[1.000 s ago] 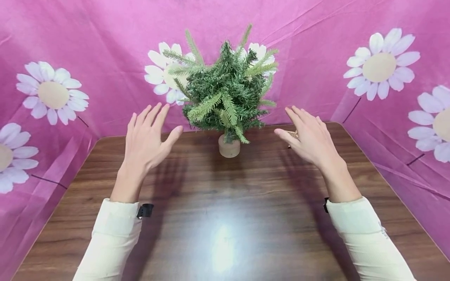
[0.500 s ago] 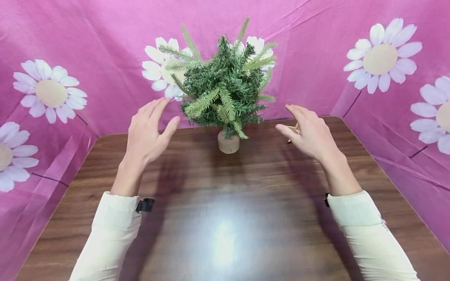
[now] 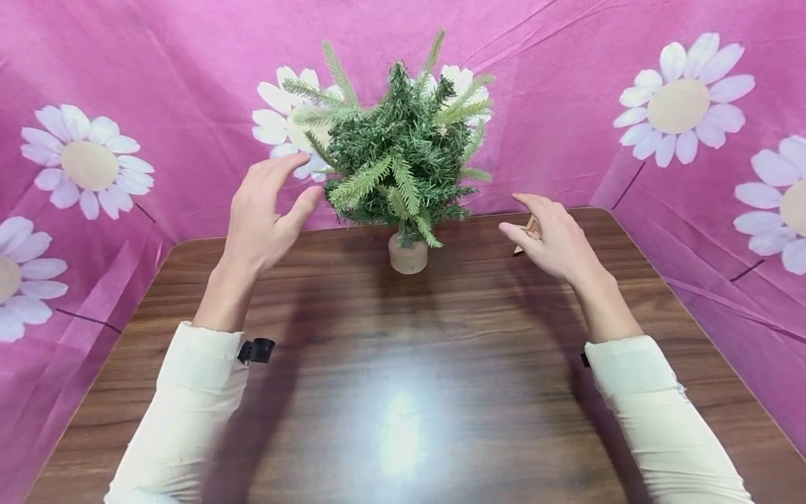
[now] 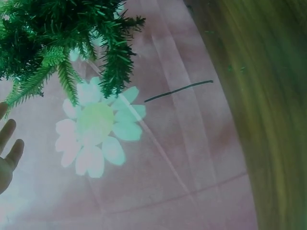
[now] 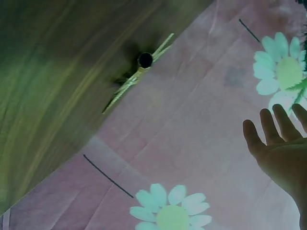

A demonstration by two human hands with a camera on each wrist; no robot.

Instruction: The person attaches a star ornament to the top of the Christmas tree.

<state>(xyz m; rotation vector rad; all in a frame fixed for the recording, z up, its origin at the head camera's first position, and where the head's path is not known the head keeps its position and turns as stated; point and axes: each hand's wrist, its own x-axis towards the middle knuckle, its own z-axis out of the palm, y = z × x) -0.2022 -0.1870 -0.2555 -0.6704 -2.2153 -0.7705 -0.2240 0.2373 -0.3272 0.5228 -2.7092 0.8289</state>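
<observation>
A small artificial Christmas tree (image 3: pixel 406 154) stands upright on its round wooden base (image 3: pixel 408 255) near the table's back edge. To its left my left hand (image 3: pixel 261 210) is raised, fingers relaxed, thumb close to the outer branches; whether it touches them I cannot tell. On the other side my right hand (image 3: pixel 554 238) hovers apart from the tree and holds nothing. Partly hidden behind that hand is a thin gold-coloured ornament (image 3: pixel 532 227), its outline angular. From the right wrist view the ornament (image 5: pixel 136 76) appears edge-on at the table's edge, with a dark round opening.
The brown wood-grain table (image 3: pixel 352 364) reflects a bright light near its front. Pink cloth (image 3: pixel 554 84) printed with white daisies hangs behind the table and along both sides.
My left hand has risen, and its fingers bend more toward the tree. My right hand has shifted slightly, exposing more of the gold ornament. The tree stays upright in its place.
</observation>
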